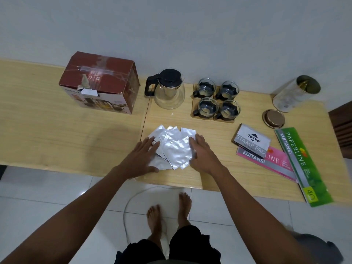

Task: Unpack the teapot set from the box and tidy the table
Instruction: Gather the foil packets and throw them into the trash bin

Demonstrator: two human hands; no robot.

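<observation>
at the table's (57,130) near edge, the left hand (140,159) and right hand (202,153) lie flat and unclenched, flanking scattered foil sachets (175,147), apparently to gather them.

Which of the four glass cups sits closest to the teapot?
The back-left cup, the back-row one beside the teapot; the other three sit farther right or nearer the table's front.

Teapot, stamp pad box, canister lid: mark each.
teapot (169,96), head view, on the glass belly
stamp pad box (251,141), head view, on the printed top face
canister lid (273,119), head view, on the flat centre
</observation>
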